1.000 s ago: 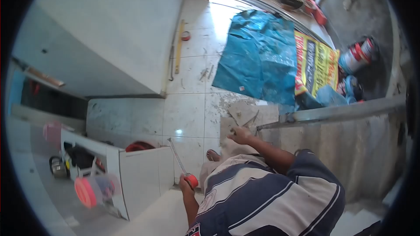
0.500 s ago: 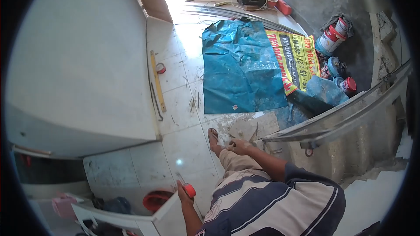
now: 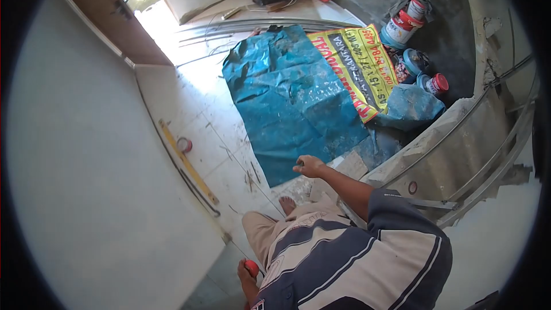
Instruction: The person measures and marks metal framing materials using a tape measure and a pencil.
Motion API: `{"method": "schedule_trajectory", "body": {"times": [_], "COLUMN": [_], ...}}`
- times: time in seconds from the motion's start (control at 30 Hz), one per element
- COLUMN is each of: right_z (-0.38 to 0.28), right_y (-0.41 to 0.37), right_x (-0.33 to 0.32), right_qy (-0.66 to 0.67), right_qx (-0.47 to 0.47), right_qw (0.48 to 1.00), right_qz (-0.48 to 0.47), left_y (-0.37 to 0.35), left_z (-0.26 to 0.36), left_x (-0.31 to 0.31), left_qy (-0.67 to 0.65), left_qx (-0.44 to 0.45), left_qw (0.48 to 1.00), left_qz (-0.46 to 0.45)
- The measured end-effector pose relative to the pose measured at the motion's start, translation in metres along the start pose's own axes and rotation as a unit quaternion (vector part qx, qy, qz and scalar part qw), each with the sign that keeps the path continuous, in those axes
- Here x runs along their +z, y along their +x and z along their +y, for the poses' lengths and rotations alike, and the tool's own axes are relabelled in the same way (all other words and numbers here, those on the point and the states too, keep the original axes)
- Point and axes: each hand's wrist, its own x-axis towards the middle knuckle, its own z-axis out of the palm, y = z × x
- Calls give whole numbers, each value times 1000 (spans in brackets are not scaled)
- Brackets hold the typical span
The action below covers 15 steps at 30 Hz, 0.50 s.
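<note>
My left hand (image 3: 247,275) is low in view beside my leg, closed on a small rounded red object (image 3: 251,267) whose kind I cannot make out. My right hand (image 3: 310,166) is held out in front of me above the near edge of a creased blue tarp (image 3: 293,97). Its fingers are curled, with a small dark bit at the fingertips that is too small to name. A yellow printed banner (image 3: 359,72) lies along the tarp's right side.
A yellow level or straightedge (image 3: 189,162) and a tape roll (image 3: 184,144) lie on the tiles at left. Paint cans (image 3: 399,30) stand by the grey wall. A low concrete ledge (image 3: 430,132) runs along my right. Metal profiles (image 3: 275,23) lie behind the tarp, near the open door (image 3: 109,11).
My view has moved forward and turned, and the white wall fills more of the left. My right hand has reached forward from my thigh to over the tarp edge. The red object stays in my left.
</note>
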Motion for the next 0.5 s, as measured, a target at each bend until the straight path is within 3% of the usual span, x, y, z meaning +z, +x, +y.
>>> {"method": "schedule_trajectory", "body": {"times": [0.07, 0.17, 0.23, 0.3, 0.33, 0.37, 0.4, 0.47, 0.5], "right_z": [-27, -43, -48, -51, -54, -18, 16, -66, -80], "right_y": [42, 108, 143, 170, 181, 204, 226, 221, 232], "right_x": [-23, -32, -28, -22, -18, 27, 72, -5, -9], "right_qy": [69, 109, 111, 128, 147, 63, -21, 159, 177], "right_qx": [51, 88, 132, 206, 245, 248, 254, 414, 404], "right_qw": [996, 989, 984, 969, 958, 966, 966, 889, 895], "right_qz": [28, 49, 52, 32, 14, 27, 40, -113, -69], "left_y": [17, 63, 105, 174, 173, 177, 178, 198, 211], "left_z": [57, 142, 197, 259, 296, 337, 383, 480, 528], "left_x": [16, 55, 84, 103, 129, 151, 173, 218, 240], "left_qy": [44, 111, 136, 183, 223, 225, 322, 477, 535], "left_qx": [40, 12, 40, 14, 72, 72, 121, 205, 239], "left_qw": [997, 992, 987, 980, 972, 972, 939, 853, 809], "left_qz": [-44, -65, -80, -73, -6, -13, -30, -48, -48]}}
